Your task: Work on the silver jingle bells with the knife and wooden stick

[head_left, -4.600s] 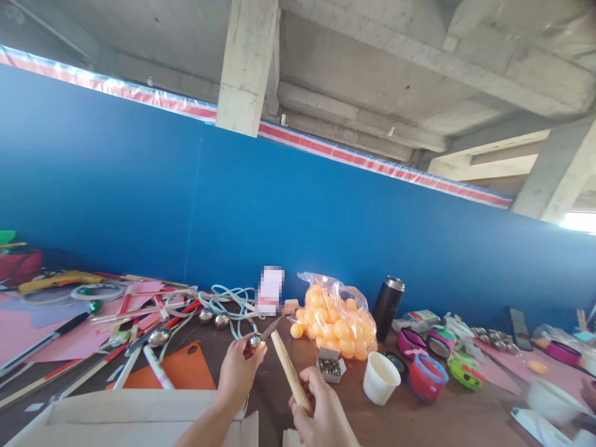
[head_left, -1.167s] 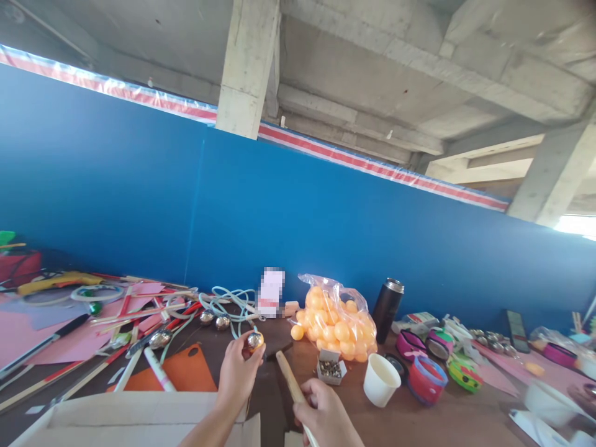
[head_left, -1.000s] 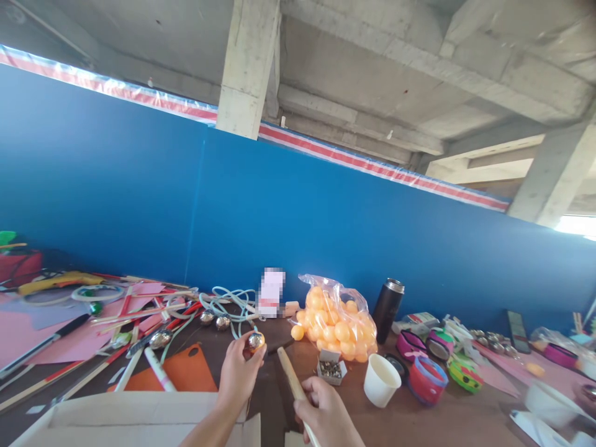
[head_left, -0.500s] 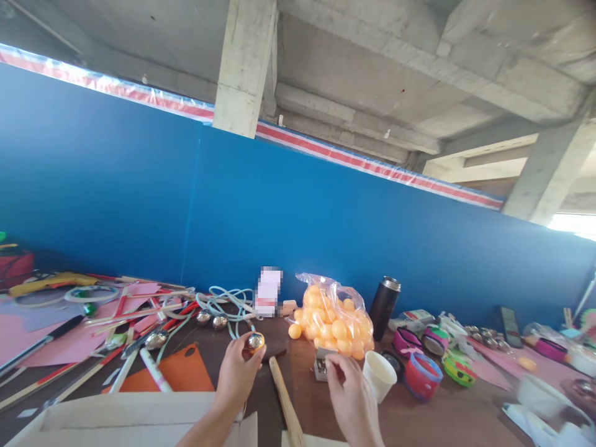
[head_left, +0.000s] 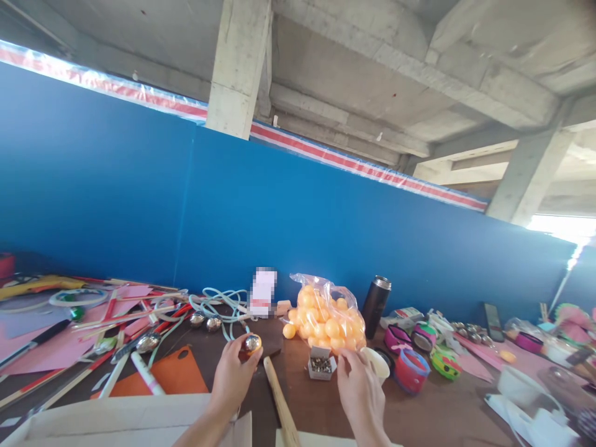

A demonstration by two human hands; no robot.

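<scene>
Between the thumb and fingers of my left hand (head_left: 231, 374) is a shiny metal ball (head_left: 252, 343) with an orange-gold edge. My right hand (head_left: 361, 385) has its fingertips drawn together; whatever they may hold is too small to make out. Just left of those fingertips stands a small open white box (head_left: 321, 372) filled with tiny metal pieces. A pale cup (head_left: 379, 365) is partly hidden behind my right hand. Between my two hands lies a wooden stick (head_left: 280, 400). Behind the small box sits a clear bag of orange balls (head_left: 326, 320).
A black bottle (head_left: 377, 304) stands behind the cup. Colourful small containers, including a red-blue one (head_left: 411, 370), lie to the right. Tubes, sticks, pink paper and an orange sheet (head_left: 172, 372) cover the left. Cardboard (head_left: 116, 422) lies at the front edge.
My right hand has moved right, off the small white box, whose metal pieces now show. My left hand still holds the metal ball. The view has shifted slightly.
</scene>
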